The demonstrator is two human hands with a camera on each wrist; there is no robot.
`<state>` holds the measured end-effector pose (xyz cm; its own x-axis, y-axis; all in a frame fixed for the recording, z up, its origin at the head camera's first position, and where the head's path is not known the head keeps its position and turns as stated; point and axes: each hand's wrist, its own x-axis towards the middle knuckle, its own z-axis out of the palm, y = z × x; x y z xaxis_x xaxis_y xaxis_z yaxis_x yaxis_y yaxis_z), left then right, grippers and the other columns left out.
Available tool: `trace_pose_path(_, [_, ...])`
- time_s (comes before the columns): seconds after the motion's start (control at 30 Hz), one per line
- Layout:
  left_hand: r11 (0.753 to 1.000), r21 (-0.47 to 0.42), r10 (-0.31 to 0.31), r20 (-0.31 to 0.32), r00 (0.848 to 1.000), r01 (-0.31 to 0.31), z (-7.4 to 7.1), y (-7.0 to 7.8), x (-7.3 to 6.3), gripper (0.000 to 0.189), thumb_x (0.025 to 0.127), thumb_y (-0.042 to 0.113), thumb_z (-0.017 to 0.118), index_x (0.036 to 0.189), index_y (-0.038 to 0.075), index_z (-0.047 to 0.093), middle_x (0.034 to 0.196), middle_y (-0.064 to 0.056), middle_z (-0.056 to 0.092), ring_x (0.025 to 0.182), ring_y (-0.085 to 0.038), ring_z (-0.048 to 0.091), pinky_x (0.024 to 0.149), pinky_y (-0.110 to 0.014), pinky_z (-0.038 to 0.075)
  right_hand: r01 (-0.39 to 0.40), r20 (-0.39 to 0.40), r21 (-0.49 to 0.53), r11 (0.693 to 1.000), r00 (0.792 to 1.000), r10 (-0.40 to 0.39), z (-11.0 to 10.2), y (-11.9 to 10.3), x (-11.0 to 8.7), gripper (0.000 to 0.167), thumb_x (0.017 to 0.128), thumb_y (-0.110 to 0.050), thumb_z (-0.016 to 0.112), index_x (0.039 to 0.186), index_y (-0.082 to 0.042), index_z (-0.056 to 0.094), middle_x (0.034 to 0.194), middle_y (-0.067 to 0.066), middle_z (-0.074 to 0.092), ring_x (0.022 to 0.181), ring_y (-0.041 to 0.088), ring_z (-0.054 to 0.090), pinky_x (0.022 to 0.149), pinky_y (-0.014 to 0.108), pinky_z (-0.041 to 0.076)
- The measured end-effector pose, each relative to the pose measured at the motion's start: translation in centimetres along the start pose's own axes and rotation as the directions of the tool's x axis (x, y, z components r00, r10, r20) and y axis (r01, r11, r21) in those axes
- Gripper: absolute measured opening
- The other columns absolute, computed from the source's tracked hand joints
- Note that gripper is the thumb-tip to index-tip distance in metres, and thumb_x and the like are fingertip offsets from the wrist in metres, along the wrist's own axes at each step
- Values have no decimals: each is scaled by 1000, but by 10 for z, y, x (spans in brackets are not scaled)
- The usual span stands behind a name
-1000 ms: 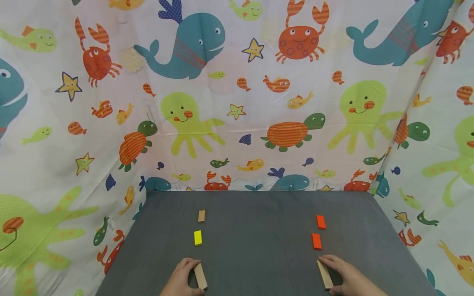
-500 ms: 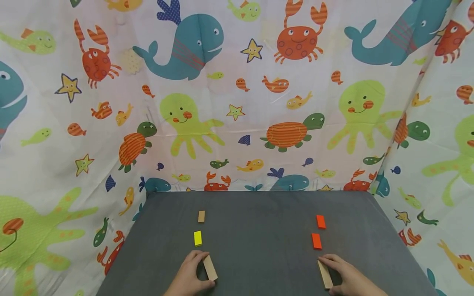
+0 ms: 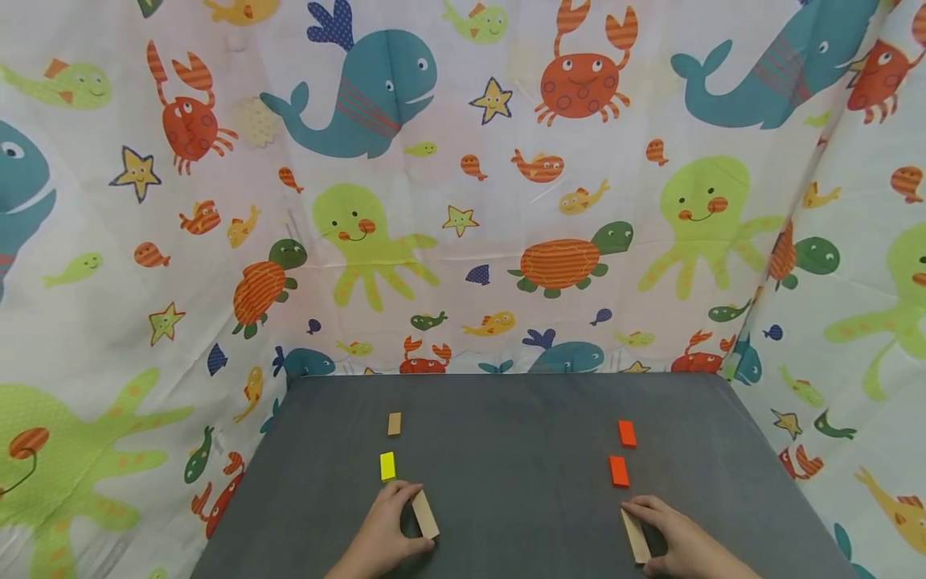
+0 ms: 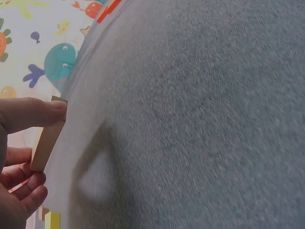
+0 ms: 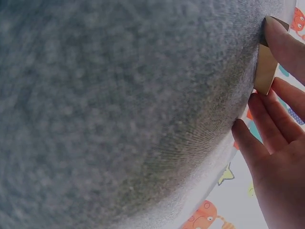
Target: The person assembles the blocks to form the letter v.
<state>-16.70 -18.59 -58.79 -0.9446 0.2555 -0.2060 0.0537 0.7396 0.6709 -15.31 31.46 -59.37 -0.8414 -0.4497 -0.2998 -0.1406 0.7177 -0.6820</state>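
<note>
The left hand grips a long plain wooden block by its two ends, fingertips at the far end and thumb at the near end, at the near left of the grey table. That block's long axis runs mostly near to far, the far end slanting to the left and the near end to the right. In the left wrist view a dark shadow lies on the grey surface apart from the hand. The right hand pinches a second plain wooden block in the same way, at the near right; its long axis also runs near to far with the far end leaning left, so the two held pieces lie nearly parallel, well apart. Whether the right one is raised cannot be told. Just beyond the left fingers lies a yellow block, long side near to far, and farther on a small tan block, pointing almost straight away. Beyond the right hand are a nearer red block and a farther red block, near each other, both tipped slightly left at their far ends. White sea-animal print cloth hangs behind the table and along its left and right sides.
</note>
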Motion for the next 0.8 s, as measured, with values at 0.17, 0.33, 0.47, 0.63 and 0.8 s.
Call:
trace_pose_path(0.17, [1000,0,14,10,1000,-14,5,6,3,80,71,35,92,137,4,58,127,-10,52,113,-31,53,94,-56,51,-25,12,37,999,1000,25,4,-1,1,81,70,-15,91,141,-2,55,135,14,52,112,33,54,90,56,54])
trace_pose_path(0.33, [999,-4,48,-1,999,-48,14,12,13,82,71,37,92,138,5,58,128,-8,52,116,-31,52,95,-56,51,-39,8,46,998,999,39,4,-1,1,81,69,-13,91,141,-1,55,134,15,53,112,34,54,89,59,53])
trace_pose_path(0.47, [997,0,75,-8,997,-75,21,16,23,82,70,38,92,138,6,58,129,-7,52,118,-30,52,98,-55,50,-42,-8,24,999,999,42,3,-2,1,81,68,-12,91,140,-3,57,134,16,53,111,33,54,88,58,53])
trace_pose_path(0.63, [994,10,105,1,994,-105,28,23,31,83,70,39,92,138,6,58,128,-7,53,118,-30,52,99,-55,50,-43,-18,-9,999,999,42,3,-1,2,81,67,-16,92,139,-5,58,134,12,54,108,28,55,86,51,54])
trace_pose_path(0.8, [993,4,118,3,993,-118,34,32,35,82,71,39,91,138,7,58,128,-5,53,117,-28,53,98,-53,51,-25,-20,-26,999,999,25,2,-2,3,80,66,-17,93,138,-6,59,132,10,55,105,25,56,84,46,55])
